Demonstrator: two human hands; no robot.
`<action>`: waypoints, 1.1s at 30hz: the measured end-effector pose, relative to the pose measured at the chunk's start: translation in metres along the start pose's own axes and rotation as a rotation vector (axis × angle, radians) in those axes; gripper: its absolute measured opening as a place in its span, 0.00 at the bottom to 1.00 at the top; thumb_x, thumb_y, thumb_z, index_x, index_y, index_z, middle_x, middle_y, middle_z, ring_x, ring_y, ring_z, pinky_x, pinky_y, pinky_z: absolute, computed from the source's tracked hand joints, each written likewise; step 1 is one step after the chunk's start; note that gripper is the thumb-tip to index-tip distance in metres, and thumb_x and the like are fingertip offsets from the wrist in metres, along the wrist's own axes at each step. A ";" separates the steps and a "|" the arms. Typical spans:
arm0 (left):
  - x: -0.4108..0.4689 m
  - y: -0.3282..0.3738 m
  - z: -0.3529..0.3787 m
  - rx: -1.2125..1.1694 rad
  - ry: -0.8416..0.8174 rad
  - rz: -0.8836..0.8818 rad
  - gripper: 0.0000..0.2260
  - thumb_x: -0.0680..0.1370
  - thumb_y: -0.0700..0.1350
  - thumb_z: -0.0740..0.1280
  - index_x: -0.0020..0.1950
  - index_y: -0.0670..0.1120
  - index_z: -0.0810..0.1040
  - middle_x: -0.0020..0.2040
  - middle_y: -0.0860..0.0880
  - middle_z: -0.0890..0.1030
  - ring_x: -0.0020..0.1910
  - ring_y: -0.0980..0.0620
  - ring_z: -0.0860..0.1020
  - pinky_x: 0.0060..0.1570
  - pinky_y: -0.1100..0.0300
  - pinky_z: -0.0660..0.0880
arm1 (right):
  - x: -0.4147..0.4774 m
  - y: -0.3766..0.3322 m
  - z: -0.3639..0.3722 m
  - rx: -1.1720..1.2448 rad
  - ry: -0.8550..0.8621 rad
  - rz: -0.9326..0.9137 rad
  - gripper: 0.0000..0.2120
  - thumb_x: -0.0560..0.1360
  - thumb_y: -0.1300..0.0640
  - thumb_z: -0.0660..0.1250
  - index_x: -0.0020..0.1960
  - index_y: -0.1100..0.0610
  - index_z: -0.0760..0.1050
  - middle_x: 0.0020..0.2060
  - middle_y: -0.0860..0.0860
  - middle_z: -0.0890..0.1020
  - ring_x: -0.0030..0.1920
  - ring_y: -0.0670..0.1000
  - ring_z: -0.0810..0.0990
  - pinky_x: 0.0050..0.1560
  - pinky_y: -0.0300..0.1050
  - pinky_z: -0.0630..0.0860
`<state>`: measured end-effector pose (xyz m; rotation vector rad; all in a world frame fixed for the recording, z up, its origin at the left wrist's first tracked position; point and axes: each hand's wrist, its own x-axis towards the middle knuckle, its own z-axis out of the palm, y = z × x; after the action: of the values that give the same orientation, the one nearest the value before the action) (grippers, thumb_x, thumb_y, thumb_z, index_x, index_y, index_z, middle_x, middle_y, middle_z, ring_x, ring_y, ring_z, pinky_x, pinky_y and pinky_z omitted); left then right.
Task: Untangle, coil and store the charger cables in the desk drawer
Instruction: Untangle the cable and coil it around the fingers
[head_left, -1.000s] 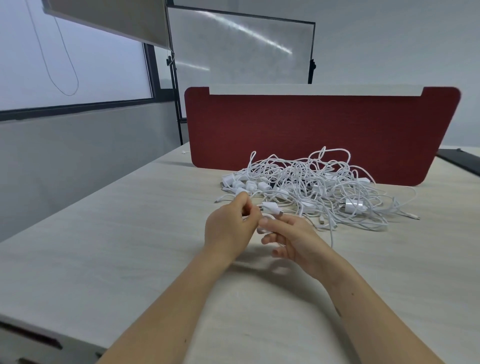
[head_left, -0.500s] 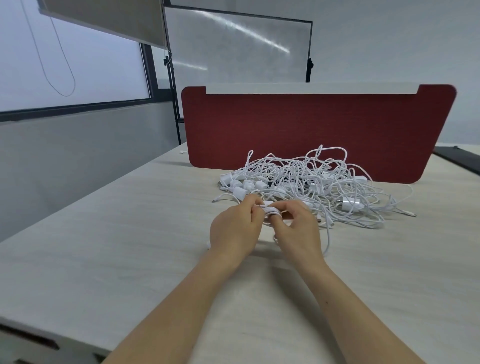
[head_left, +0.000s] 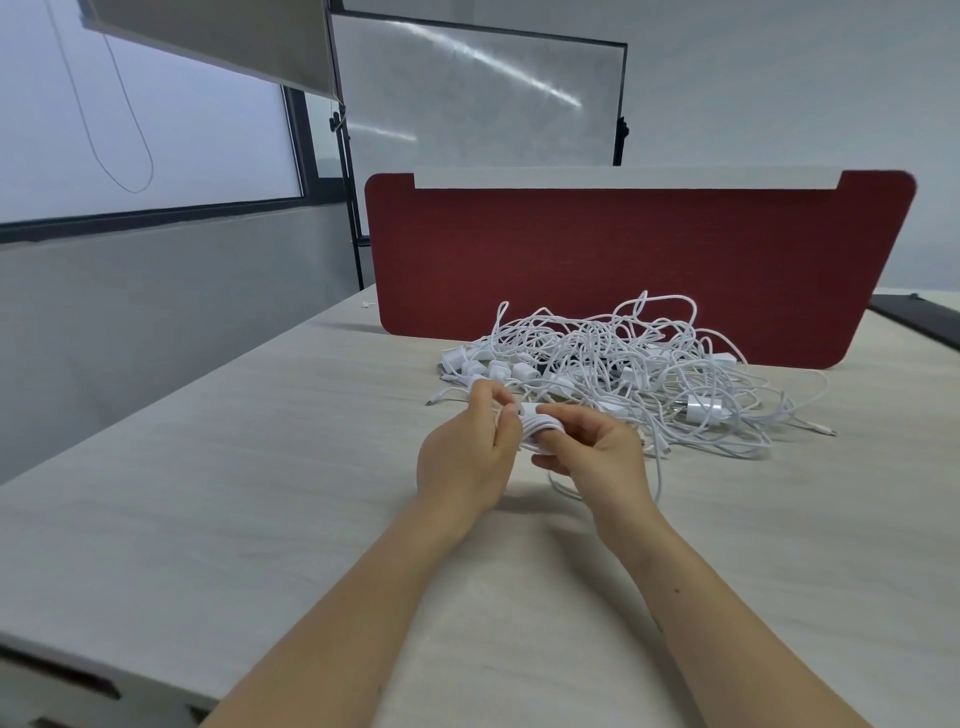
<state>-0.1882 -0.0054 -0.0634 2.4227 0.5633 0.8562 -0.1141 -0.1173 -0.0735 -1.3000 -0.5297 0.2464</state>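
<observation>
At the centre of the frame, just above the desk, a small coil of white charger cable sits between the two hands. The right hand grasps it, thumb laid across the top of the turns and fingers curled beneath, probably so the loops cannot spring apart. The left hand is curled against the coil's left edge and pinches the cable there, a grip that looks suited to guiding each turn onto the bundle. A loose tail drops from the coil past the right wrist and curves back toward the tangled pile just behind the hands, so this cable appears only partly wound. The pile – many white leads and plug adapters knotted together – lies near the middle right of the frame, in front of a red divider that closes off the far edge of the desk. One adapter lies at the pile's near right side. The drawer cannot be picked out with certainty; most of the sorting, and all of the storing, seems yet to be done.
</observation>
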 end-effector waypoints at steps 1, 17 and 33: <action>0.001 -0.002 0.000 -0.028 0.008 -0.017 0.05 0.83 0.53 0.53 0.54 0.53 0.66 0.41 0.52 0.83 0.43 0.46 0.78 0.42 0.51 0.72 | 0.000 -0.001 -0.001 0.018 -0.021 0.008 0.09 0.75 0.69 0.69 0.51 0.60 0.83 0.42 0.56 0.86 0.42 0.50 0.85 0.40 0.41 0.82; 0.007 -0.012 -0.003 -0.229 0.109 -0.088 0.14 0.81 0.60 0.60 0.43 0.51 0.69 0.32 0.53 0.81 0.36 0.54 0.80 0.42 0.48 0.76 | 0.000 -0.004 -0.010 0.192 -0.244 0.165 0.14 0.72 0.70 0.71 0.57 0.60 0.81 0.47 0.55 0.86 0.47 0.50 0.84 0.42 0.44 0.82; 0.007 -0.015 -0.006 -0.206 0.087 -0.053 0.17 0.82 0.60 0.56 0.43 0.49 0.72 0.34 0.52 0.79 0.36 0.52 0.79 0.40 0.47 0.76 | -0.002 -0.006 -0.010 0.206 -0.294 0.174 0.14 0.72 0.70 0.71 0.56 0.60 0.81 0.46 0.56 0.85 0.45 0.50 0.82 0.35 0.40 0.79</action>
<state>-0.1904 0.0119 -0.0651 2.1846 0.5416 0.9518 -0.1113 -0.1280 -0.0698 -1.1144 -0.6230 0.6279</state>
